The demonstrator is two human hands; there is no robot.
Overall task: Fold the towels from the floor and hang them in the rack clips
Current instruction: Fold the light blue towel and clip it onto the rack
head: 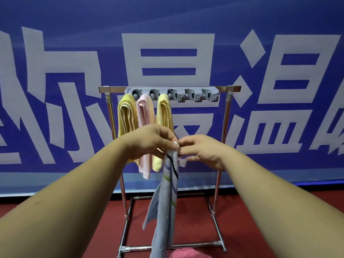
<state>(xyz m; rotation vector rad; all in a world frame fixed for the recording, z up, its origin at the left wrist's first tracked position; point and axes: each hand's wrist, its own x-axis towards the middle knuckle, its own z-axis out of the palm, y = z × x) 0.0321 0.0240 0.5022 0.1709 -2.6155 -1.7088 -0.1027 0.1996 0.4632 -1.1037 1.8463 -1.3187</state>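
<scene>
A grey-blue striped towel point(165, 207) hangs straight down from both my hands in front of the rack. My left hand point(150, 142) pinches its top edge. Right beside it, my right hand point(202, 151) pinches the same edge, fingertips almost touching the left. On the metal rack point(221, 131), a grey clip bar point(191, 94) holds three folded towels at its left end: a yellow towel point(126, 114), a pink towel point(144, 112) and a second yellow towel point(164, 110). The clips to the right hold nothing.
A pink-red towel point(183, 253) lies on the red floor point(74, 229) at the bottom edge, below the hanging towel. A blue banner point(186, 25) with large white characters fills the wall behind the rack. The rack's base frame stands on the floor.
</scene>
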